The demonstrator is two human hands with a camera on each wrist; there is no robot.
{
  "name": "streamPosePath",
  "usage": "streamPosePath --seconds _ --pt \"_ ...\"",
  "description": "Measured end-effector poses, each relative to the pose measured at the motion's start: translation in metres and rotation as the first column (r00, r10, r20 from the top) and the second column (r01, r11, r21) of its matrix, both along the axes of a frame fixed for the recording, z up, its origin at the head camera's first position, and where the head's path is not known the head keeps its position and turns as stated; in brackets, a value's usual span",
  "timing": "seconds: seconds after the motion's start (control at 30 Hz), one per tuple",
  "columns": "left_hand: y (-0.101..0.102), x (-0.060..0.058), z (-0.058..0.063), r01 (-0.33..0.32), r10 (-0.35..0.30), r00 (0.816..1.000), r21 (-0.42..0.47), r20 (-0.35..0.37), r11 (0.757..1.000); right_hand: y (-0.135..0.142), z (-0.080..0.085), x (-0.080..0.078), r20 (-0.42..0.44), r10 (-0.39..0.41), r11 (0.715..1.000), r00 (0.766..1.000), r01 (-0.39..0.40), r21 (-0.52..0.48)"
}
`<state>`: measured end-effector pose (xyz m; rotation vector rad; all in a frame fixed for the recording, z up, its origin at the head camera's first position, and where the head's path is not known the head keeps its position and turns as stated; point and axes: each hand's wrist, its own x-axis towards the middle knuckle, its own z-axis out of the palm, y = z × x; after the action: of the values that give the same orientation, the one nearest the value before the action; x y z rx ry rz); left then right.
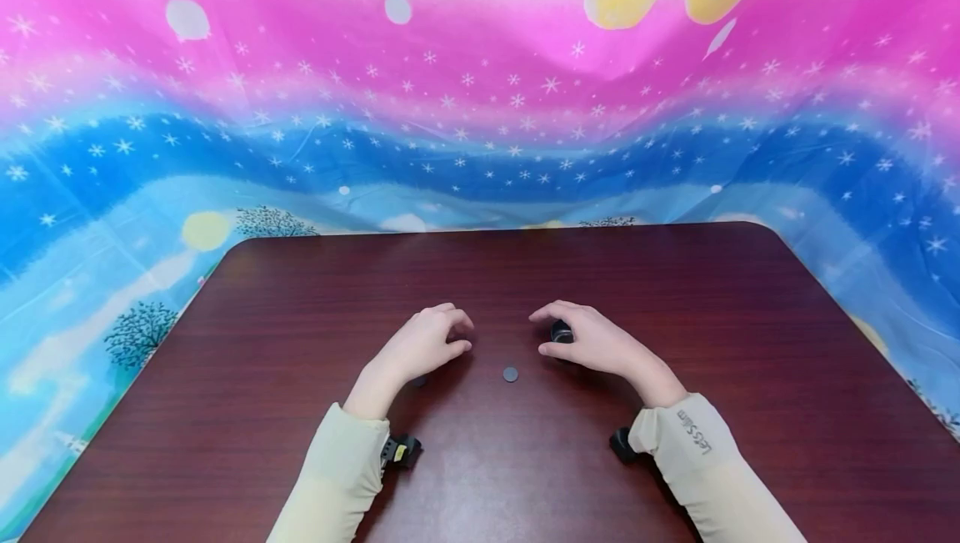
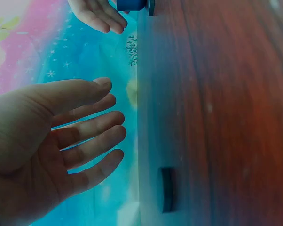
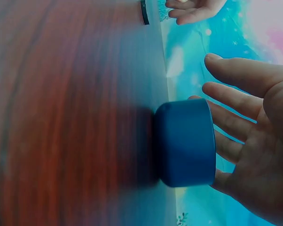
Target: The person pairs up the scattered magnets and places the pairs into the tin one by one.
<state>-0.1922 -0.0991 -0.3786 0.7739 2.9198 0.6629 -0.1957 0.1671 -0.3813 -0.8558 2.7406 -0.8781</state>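
My right hand [image 1: 600, 344] hovers over the table with its fingers spread and loosely bent. Between its thumb and fingers in the head view shows a small dark cup-like container [image 1: 561, 332], partly covered by the hand. It appears as a smooth, round-edged cylinder [image 3: 186, 143] in front of the open palm in the right wrist view. My left hand [image 1: 427, 343] is held likewise, palm inward, with nothing in it. A thin dark disc [image 1: 510, 374] lies between the hands. Another dark disc [image 2: 166, 189] lies near the left hand, mostly hidden under the wrist in the head view.
The dark red-brown wooden table [image 1: 510, 276] has rounded far corners. Behind and beside it hangs a pink and blue patterned cloth [image 1: 480, 109]. Black wrist devices sit at the left cuff [image 1: 352, 443] and the right cuff [image 1: 682, 434].
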Motion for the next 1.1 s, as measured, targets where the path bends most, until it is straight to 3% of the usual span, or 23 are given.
streamPosePath --seconds 0.37,0.73,1.1 --pt "-0.015 0.004 0.006 -0.04 0.041 0.997 -0.018 0.06 0.999 -0.017 0.003 -0.001 -0.014 0.042 0.998 0.999 -0.042 0.038" --pt "-0.026 0.012 0.002 -0.022 0.025 0.996 -0.034 0.091 0.999 -0.031 0.004 -0.001 -0.019 0.067 0.994 0.998 -0.065 0.083" --pt "-0.037 0.014 -0.002 0.041 -0.039 0.986 -0.009 0.164 0.999 -0.041 0.004 0.002 0.061 0.095 0.991 0.994 -0.101 0.091"
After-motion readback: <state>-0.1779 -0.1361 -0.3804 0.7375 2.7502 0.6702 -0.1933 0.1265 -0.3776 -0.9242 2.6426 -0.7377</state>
